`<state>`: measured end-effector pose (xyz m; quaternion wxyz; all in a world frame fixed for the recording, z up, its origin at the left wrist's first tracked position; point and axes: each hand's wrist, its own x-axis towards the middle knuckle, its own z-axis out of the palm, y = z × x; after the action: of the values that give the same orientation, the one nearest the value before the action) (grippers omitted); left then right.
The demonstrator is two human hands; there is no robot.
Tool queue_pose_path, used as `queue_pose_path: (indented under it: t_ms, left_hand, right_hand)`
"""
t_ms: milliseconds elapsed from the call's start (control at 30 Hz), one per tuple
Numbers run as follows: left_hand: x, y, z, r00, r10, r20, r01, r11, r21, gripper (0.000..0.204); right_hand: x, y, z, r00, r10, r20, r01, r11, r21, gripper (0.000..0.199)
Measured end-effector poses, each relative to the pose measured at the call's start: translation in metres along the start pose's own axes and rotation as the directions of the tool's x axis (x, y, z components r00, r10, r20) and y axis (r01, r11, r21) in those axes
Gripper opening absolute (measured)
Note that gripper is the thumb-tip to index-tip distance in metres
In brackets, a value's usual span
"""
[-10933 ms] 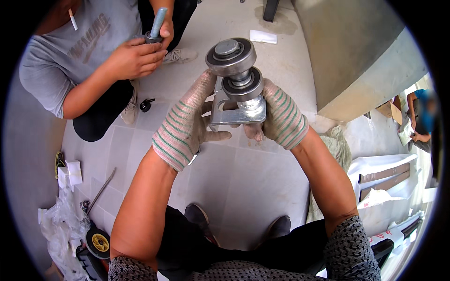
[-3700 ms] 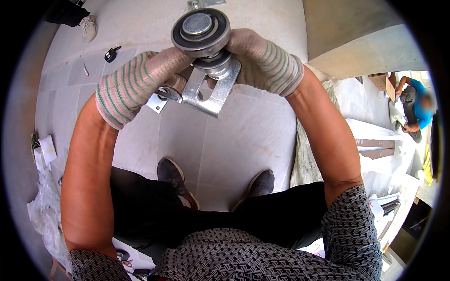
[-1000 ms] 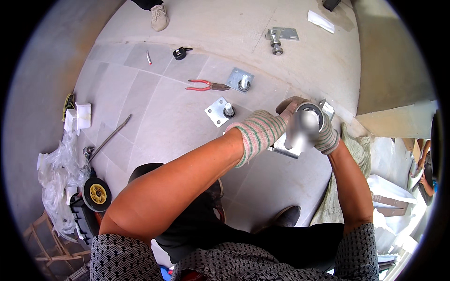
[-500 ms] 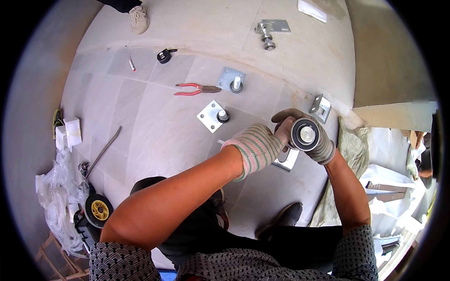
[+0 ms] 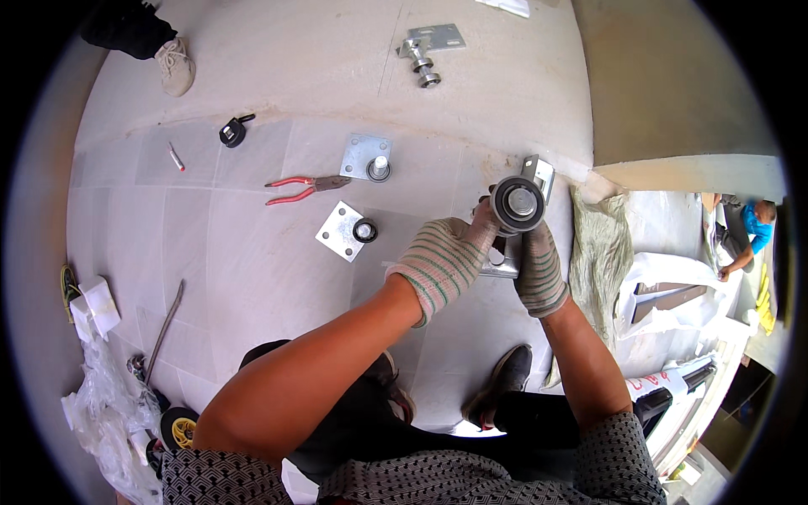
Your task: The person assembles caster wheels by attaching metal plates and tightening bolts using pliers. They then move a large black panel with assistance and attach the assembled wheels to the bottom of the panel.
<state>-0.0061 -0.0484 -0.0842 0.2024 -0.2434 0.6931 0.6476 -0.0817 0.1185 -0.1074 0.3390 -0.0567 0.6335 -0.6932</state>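
Observation:
In front of me I hold a round metal roller (image 5: 520, 203) with a black ring and a bright stud end at its middle. My left hand (image 5: 446, 261), in a striped knit glove, is closed on the roller's left side, thumb along the rim. My right hand (image 5: 543, 276), gloved alike, grips it from below right; its fingertips are partly hidden. Between the hands a shiny metal bracket (image 5: 502, 263) shows in part; whether it touches them I cannot tell. Just beyond the roller lies another slotted angle bracket (image 5: 539, 172), partly covered by it.
Two square plates with studs and black rings (image 5: 360, 151) (image 5: 338, 231) lie beside red-handled pliers (image 5: 307, 187). Farther off are a tape measure (image 5: 232, 132), a marker (image 5: 176, 156) and a roller bracket (image 5: 429, 50). A person's shoe (image 5: 175, 67) stands far left; another person (image 5: 749, 231) is at right.
The view has shifted, so the floor things sit farther left. The roller has tilted in my hands, its stud end now showing as a smooth disc. Both hands keep hold of it.

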Motion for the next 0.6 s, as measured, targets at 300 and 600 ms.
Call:
queue_pose_path:
  t_ms: [300, 600]
  left_hand:
    - [0.009, 0.006, -0.034, 0.999, -0.042, -0.029, 0.029, 0.938, -0.346, 0.078]
    - [-0.037, 0.008, -0.098, 0.981, 0.186, -0.050, -0.187, 0.859, -0.476, 0.045]
  right_hand:
    - [0.014, -0.018, 0.044, 0.972, -0.217, -0.087, 0.193, 0.957, -0.218, 0.075]
    - [0.020, -0.017, 0.124, 0.961, -0.261, -0.085, 0.255, 0.964, -0.076, 0.067]
